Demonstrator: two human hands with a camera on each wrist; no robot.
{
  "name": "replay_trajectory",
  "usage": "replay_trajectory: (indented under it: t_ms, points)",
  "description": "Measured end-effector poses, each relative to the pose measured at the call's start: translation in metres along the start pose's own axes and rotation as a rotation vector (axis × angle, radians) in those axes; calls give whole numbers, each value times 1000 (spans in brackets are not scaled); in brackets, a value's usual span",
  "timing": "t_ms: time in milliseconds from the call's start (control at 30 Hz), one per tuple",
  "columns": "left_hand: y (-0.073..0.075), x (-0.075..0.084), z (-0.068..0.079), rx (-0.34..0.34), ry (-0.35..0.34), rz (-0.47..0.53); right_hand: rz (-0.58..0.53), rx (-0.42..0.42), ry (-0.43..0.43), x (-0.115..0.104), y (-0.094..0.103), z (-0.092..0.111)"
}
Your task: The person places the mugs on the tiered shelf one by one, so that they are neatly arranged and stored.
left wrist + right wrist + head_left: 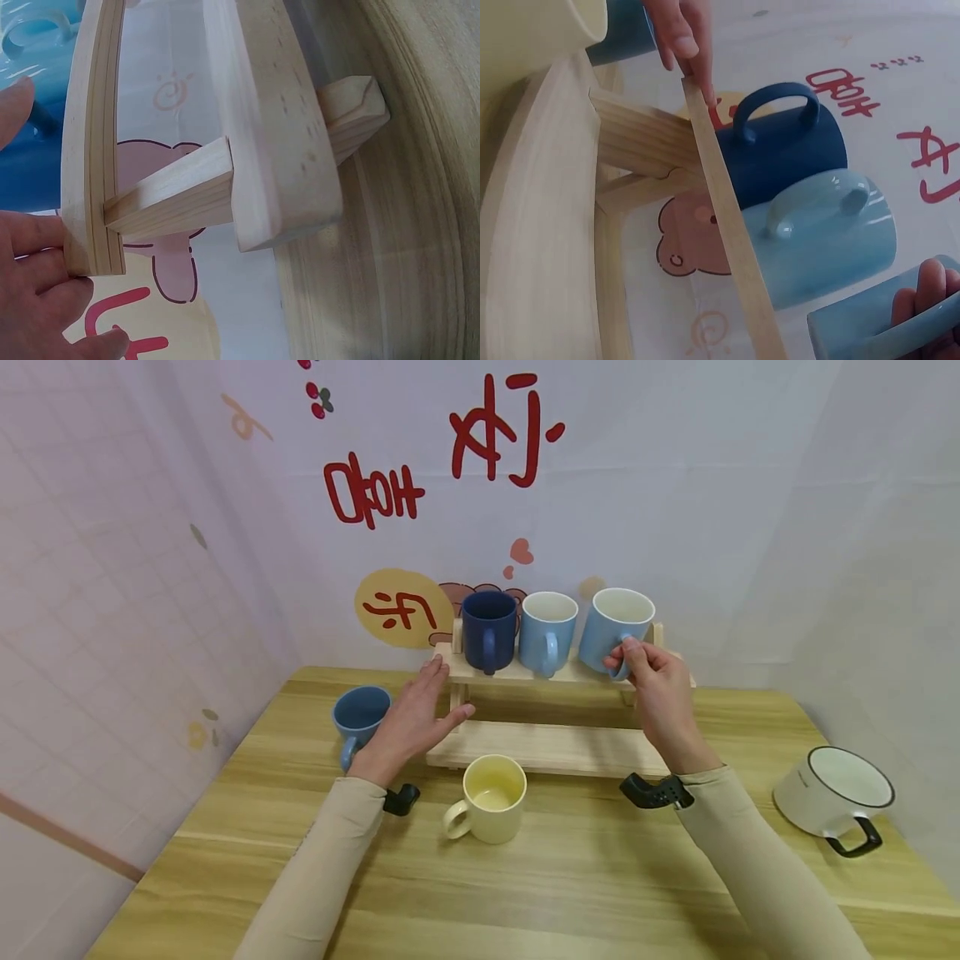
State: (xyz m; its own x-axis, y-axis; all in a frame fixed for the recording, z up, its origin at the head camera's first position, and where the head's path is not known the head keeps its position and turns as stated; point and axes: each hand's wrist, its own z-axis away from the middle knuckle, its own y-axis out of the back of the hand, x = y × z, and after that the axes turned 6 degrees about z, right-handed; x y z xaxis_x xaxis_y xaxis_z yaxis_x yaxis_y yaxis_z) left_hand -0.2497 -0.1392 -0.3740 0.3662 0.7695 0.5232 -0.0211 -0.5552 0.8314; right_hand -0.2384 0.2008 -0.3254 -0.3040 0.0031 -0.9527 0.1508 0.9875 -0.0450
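So, right fingers round blue mug handle

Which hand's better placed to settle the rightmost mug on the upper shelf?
Right, likely: the right hand grips that light-blue mug above the shelf, while the left hand touches the wooden rack at its opposite end.

Head cam: above, facing forward-down; rack near centre. Left wrist: close on rack's end, view rolled sideways. Right wrist: farther off, also rolled; shares dark-blue mug with head, near centre in both.
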Motion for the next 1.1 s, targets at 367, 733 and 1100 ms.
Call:
replay_trajectory:
  t_ms: [367,733,1100]
  points:
    - [1,-1,3,-5,9,3,16,1,-27,10,-1,-4]
    - [-1,-2,0,5,-3,1,34,17,-35,15,-4,-8]
    - [-1,-1,-2,2,8,26,67,-10,-40,18,-1,-14]
